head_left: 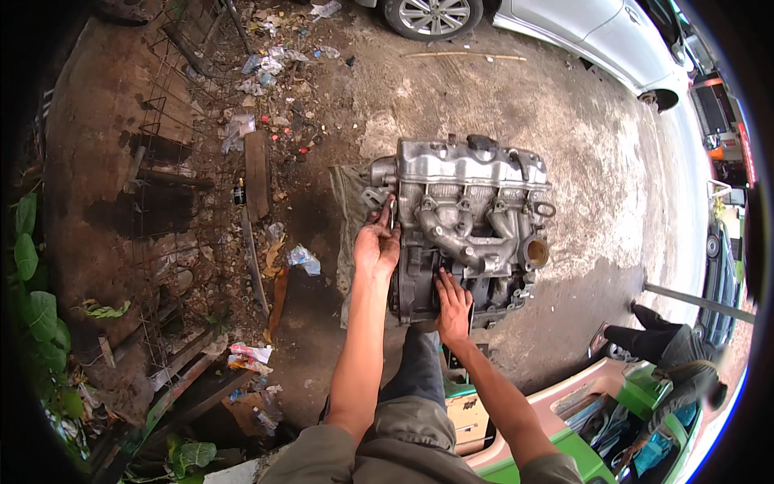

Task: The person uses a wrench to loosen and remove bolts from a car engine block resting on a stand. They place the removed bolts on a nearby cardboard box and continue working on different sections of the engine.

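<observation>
At the far left a rusty wire mesh frame [173, 145] leans over a brown earthen wall; beside it lies a strip of litter, with a weathered wooden plank [257, 173] and a crumpled clear plastic bag [304, 259] among the scraps; all of this sits well apart from the work. On the stained concrete floor [580, 153], near the middle of the view, stands a grey cast-metal car engine block [463, 226] with a pale aluminium top cover and a curved exhaust manifold; a dirty cloth [345, 202] shows under its left edge. The left hand [376, 246] reaches to the engine's upper left corner; its fingers curl round what looks like a slim tool or bracket there, a closed grip, though the fisheye view leaves it too small to say just what is held. The right hand [453, 306] lies lower on the dark front face of the engine, fingers spread and flat against the metal, holding nothing. By my judgement the step in hand is work on a fitting at the left end while the other hand steadies the block; the next move seems to call for a firm brace from the right hand and a careful turn or pull at the left corner. To the right a silver car [597, 32] is parked; a dark shoe and trouser leg [653, 339] of another person rest near a green and cream vehicle panel [580, 436].
</observation>
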Available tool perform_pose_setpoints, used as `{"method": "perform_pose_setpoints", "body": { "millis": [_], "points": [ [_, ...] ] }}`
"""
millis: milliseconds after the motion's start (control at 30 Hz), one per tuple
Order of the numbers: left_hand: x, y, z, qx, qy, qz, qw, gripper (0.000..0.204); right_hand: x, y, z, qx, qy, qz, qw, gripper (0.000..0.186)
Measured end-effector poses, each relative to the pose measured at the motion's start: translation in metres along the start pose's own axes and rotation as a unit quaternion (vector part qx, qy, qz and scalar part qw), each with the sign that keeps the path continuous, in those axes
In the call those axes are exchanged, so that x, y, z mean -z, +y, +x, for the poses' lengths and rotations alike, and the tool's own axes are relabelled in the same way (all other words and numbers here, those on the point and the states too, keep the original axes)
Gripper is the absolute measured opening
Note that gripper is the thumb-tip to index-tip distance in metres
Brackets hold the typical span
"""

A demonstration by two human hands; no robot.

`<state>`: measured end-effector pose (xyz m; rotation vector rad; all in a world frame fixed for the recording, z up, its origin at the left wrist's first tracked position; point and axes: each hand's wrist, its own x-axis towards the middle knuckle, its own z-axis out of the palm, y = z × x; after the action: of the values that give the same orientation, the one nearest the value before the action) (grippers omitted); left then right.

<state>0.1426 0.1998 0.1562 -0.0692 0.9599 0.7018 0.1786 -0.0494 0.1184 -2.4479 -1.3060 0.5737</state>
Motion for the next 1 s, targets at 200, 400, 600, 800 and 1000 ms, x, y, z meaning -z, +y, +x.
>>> {"method": "perform_pose_setpoints", "body": {
  "millis": [200, 400, 600, 800, 1000],
  "points": [
    [0.102, -0.035, -0.005, 0.043, 0.007, -0.024, 0.999, 0.042, -0.004, 0.004, -0.002, 0.018, 0.028, 0.011, 0.999, 0.073],
    [0.117, -0.041, -0.017, -0.098, -0.088, 0.16, 0.978, 0.042, -0.006, 0.004, 0.0, 0.022, 0.035, -0.018, 0.999, 0.074],
    [0.138, -0.022, -0.027, -0.209, -0.056, 0.409, 0.886, 0.038, -0.007, 0.005, -0.001, 0.021, 0.04, -0.02, 0.999, 0.072],
    [0.158, 0.001, -0.04, -0.301, -0.03, 0.605, 0.736, 0.023, -0.01, 0.006, -0.002, 0.044, 0.075, -0.018, 0.996, 0.075],
    [0.147, 0.02, -0.075, -0.331, 0.001, 0.745, 0.578, 0.02, -0.009, 0.006, -0.004, 0.037, 0.065, -0.037, 0.997, 0.076]
  ]
}}
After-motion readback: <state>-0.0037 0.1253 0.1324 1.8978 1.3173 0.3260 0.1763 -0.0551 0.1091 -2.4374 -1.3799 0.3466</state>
